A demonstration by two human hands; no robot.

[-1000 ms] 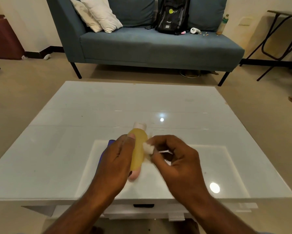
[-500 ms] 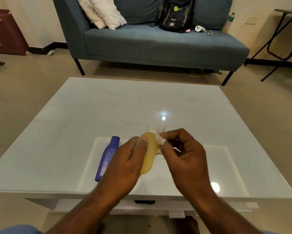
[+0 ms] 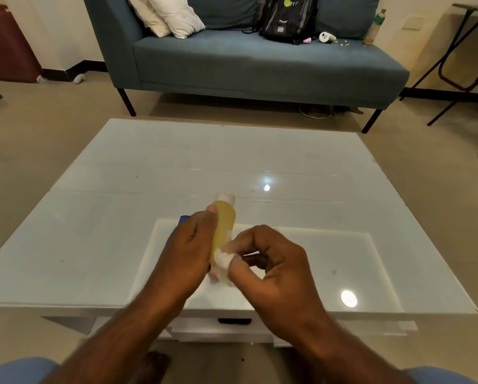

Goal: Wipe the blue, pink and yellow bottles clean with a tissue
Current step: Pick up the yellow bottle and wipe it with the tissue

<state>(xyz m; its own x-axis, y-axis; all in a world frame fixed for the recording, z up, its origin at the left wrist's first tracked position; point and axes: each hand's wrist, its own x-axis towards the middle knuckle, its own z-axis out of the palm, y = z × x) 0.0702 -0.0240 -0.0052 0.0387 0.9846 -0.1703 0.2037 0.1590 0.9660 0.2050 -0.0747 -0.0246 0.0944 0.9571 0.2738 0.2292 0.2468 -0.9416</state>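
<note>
Since half a second ago, the tissue (image 3: 221, 259) has been drawn down from the neck of the yellow bottle (image 3: 223, 225) to its lower body, and the blue bottle (image 3: 183, 219) has been almost wholly covered by the left hand (image 3: 188, 253). One yellow bottle is held above the white table (image 3: 121, 217), white cap pointing away, gripped by the left hand with the thumb laid along its side. One tissue is pinched in the curled fingers of the right hand (image 3: 271, 267) and pressed against the bottle. Only a corner of the one blue bottle is seen behind the left hand. A pink sliver (image 3: 213, 277) shows beneath the tissue; whether it is the pink bottle cannot be told. One sofa (image 3: 260, 65), two cushions (image 3: 174, 15) and one backpack (image 3: 287, 18) are seen behind.
</note>
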